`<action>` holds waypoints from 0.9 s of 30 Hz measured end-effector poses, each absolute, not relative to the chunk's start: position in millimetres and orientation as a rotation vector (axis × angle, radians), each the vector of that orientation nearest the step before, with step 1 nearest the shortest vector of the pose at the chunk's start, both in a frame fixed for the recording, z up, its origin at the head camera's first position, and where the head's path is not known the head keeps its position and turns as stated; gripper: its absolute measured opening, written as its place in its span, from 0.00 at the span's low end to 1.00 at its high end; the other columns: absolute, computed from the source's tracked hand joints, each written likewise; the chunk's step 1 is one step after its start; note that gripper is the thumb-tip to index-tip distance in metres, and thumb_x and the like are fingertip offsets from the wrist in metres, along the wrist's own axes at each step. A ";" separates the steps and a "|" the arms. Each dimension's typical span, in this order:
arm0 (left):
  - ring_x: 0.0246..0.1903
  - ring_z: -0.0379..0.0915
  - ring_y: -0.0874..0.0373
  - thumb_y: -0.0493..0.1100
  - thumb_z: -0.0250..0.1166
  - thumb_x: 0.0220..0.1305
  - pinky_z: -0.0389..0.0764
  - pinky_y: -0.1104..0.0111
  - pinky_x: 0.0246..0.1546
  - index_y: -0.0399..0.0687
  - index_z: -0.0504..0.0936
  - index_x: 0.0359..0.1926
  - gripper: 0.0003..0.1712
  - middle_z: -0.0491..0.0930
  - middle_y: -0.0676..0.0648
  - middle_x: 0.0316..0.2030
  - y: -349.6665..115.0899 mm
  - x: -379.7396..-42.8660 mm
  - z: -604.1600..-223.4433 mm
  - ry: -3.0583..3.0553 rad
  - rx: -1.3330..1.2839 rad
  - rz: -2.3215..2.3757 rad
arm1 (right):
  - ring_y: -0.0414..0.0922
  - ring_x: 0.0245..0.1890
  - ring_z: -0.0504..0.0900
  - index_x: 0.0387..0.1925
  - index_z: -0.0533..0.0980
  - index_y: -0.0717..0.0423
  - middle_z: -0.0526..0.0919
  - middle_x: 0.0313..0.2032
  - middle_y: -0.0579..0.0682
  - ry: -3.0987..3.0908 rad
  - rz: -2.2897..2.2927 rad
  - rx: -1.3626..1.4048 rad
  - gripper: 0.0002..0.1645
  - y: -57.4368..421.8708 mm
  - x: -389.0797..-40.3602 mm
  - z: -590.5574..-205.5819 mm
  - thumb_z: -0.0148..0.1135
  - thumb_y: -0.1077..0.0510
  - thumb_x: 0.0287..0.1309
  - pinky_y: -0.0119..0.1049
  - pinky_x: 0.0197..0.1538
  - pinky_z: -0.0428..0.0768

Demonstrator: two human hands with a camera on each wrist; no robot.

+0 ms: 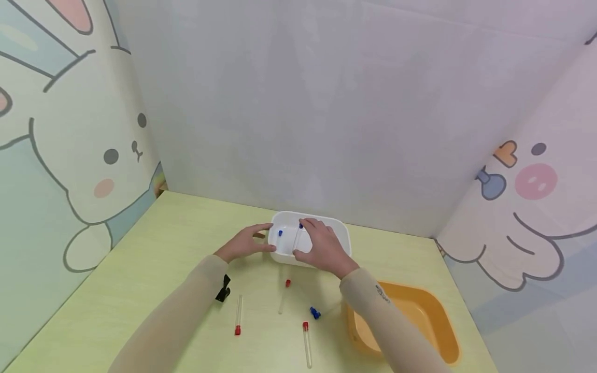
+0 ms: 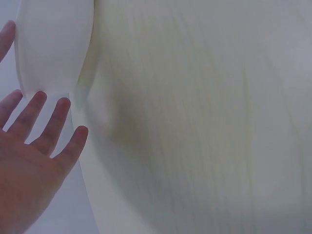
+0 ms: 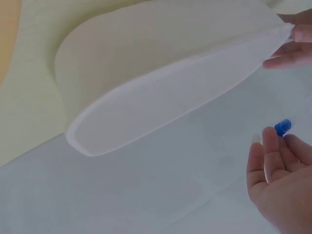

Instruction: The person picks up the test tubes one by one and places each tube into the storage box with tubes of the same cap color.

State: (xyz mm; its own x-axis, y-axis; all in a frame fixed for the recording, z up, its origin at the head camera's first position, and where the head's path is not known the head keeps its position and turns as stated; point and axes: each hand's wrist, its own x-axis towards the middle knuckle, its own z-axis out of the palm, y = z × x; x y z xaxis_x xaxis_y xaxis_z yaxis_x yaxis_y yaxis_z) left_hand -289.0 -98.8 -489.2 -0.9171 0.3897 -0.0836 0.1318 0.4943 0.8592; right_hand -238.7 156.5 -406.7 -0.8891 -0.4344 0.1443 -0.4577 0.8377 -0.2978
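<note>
Over the white tub [image 1: 336, 224], my right hand [image 1: 324, 248] holds a clear test tube [image 1: 297, 238] with a blue cap [image 3: 282, 127] between thumb and fingers. Its rounded end peeks past a fingertip in the right wrist view. My left hand [image 1: 246, 242] spans the tub's left end, with extended fingers [image 2: 52, 122] close at the rim and the thumb apart from them. Inside the tub, another blue cap [image 1: 280, 233] shows near the left end.
Red-capped test tubes [image 1: 239, 313] [image 1: 307, 346] [image 1: 283, 298] lie on the table [image 1: 186, 223]. Near them are a blue-capped tube [image 1: 315, 313] and a black bow-shaped piece [image 1: 224, 289] beside my left sleeve. An orange basin [image 1: 436, 316] stands at right, partly under my right forearm.
</note>
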 end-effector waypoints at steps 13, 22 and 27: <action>0.68 0.71 0.38 0.56 0.78 0.57 0.82 0.46 0.60 0.55 0.64 0.78 0.51 0.67 0.43 0.75 -96.3 -290.9 -486.5 2.452 0.447 1.381 | 0.57 0.74 0.68 0.74 0.66 0.60 0.70 0.73 0.59 -3.011 0.595 0.635 0.49 165.5 -266.4 -420.7 0.74 0.46 0.57 0.58 0.73 0.68; 0.67 0.73 0.40 0.57 0.79 0.55 0.80 0.45 0.61 0.58 0.63 0.79 0.54 0.71 0.45 0.72 -93.5 -294.7 -488.1 2.441 0.454 1.400 | 0.58 0.74 0.68 0.75 0.65 0.59 0.68 0.74 0.59 -3.056 0.631 0.613 0.48 170.7 -286.6 -432.4 0.73 0.46 0.59 0.61 0.76 0.65; 0.65 0.74 0.41 0.56 0.80 0.55 0.80 0.46 0.62 0.57 0.61 0.79 0.56 0.73 0.42 0.71 -93.1 -294.2 -489.4 2.441 0.445 1.406 | 0.58 0.74 0.69 0.76 0.63 0.57 0.67 0.75 0.58 -3.087 0.669 0.623 0.49 170.6 -293.1 -438.9 0.72 0.46 0.60 0.60 0.76 0.67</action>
State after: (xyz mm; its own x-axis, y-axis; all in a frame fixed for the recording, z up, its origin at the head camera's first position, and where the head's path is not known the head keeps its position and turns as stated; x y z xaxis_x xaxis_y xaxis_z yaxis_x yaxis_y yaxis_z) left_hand -294.2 -93.1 -489.4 -0.9108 0.4020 -0.0937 0.1206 0.4764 0.8709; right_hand -293.1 170.6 -438.9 -0.9223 -0.3865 0.0054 -0.3541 0.8392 -0.4128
